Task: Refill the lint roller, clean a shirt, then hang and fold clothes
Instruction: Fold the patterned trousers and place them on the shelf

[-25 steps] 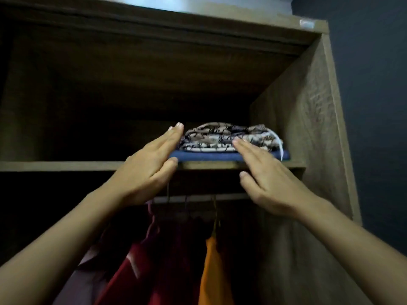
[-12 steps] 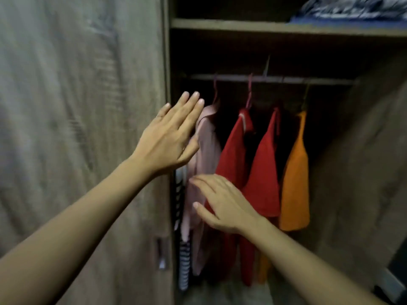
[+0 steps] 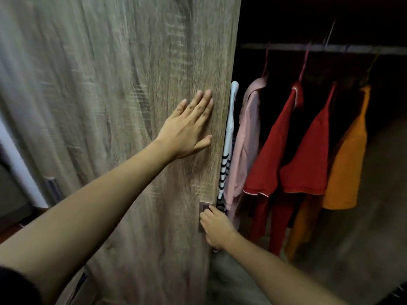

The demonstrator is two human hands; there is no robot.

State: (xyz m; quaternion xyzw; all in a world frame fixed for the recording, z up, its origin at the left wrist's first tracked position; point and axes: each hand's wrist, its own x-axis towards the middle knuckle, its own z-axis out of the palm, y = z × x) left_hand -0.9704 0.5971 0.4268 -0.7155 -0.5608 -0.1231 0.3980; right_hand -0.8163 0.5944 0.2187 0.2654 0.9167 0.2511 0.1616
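Note:
The wooden sliding wardrobe door fills the left half of the head view. My left hand presses flat on it near its right edge, fingers straight. Lower down, my right hand hooks its fingers into the door's recessed metal handle. To the right, clothes hang from the rail inside the open wardrobe: a white striped garment right at the door's edge, a pink shirt, two red tops and an orange one.
The wardrobe's right inner wall and its floor show in the dim interior. A second recessed handle sits at the door's left edge. A dark sleeve covers my upper left arm.
My hands left the folded clothes on the top shelf and dropped to the door. The left now lies flat on the door and the right has taken the handle.

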